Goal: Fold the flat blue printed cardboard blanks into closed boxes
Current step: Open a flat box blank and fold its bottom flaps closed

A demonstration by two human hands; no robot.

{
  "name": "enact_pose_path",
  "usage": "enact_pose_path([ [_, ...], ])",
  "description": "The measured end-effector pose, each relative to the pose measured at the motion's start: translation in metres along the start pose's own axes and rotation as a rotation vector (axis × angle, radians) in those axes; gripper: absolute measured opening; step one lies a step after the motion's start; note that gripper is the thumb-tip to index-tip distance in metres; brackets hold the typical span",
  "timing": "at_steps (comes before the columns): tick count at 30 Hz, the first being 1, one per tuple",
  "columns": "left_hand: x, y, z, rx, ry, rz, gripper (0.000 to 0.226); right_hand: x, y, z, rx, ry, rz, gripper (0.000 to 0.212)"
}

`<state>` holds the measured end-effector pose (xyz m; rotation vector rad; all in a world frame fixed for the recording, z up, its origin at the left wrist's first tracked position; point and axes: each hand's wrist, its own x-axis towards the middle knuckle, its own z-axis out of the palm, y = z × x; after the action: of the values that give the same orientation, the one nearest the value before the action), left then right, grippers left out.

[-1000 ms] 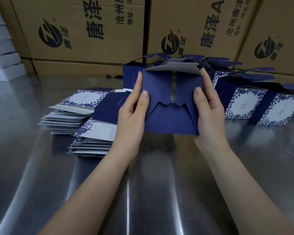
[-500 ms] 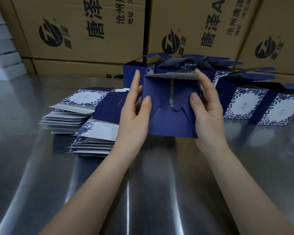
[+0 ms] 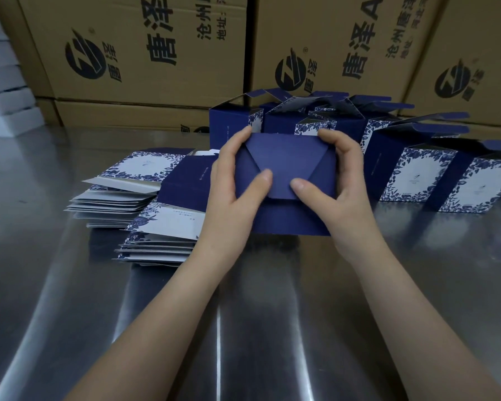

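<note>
Left hand (image 3: pixel 229 195) and right hand (image 3: pixel 342 195), head view, each grip one side of the blue box (image 3: pixel 287 166) over the worktop (image 3: pixel 243 314), thumbs pressing its folded end flaps; flat blanks (image 3: pixel 145 198) stacked just left; erected boxes (image 3: pixel 417 169), tops open, behind and right.

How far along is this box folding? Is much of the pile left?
Done, partly: several erected boxes stand behind and to the right, their top flaps open. In hand: the left hand and right hand grip a blue box, thumbs pressing its end flaps shut. Left: two stacks of flat blanks at the left, so plenty seems to remain.
</note>
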<state>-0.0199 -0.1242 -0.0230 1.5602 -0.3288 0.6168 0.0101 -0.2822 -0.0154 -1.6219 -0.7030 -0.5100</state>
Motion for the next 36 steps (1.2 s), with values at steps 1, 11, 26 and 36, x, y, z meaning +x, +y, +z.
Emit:
enact_pose_path([
  [1, -0.001, 0.0, -0.001, 0.04, -0.018, 0.015, 0.063, 0.0, 0.0, 0.0, -0.003, 0.002, 0.003, 0.065],
  [11, -0.001, 0.003, -0.004, 0.094, -0.031, -0.01, 0.086, 0.002, 0.004, -0.003, -0.018, 0.046, 0.058, 0.08],
  [26, 0.0, -0.007, 0.002, 0.253, 0.113, 0.158, 0.077, 0.001, 0.007, 0.007, -0.246, 0.218, -0.067, 0.066],
  [36, 0.0, -0.007, 0.002, 0.248, 0.08, 0.147, 0.081, 0.002, 0.006, 0.005, -0.254, 0.161, -0.071, 0.073],
])
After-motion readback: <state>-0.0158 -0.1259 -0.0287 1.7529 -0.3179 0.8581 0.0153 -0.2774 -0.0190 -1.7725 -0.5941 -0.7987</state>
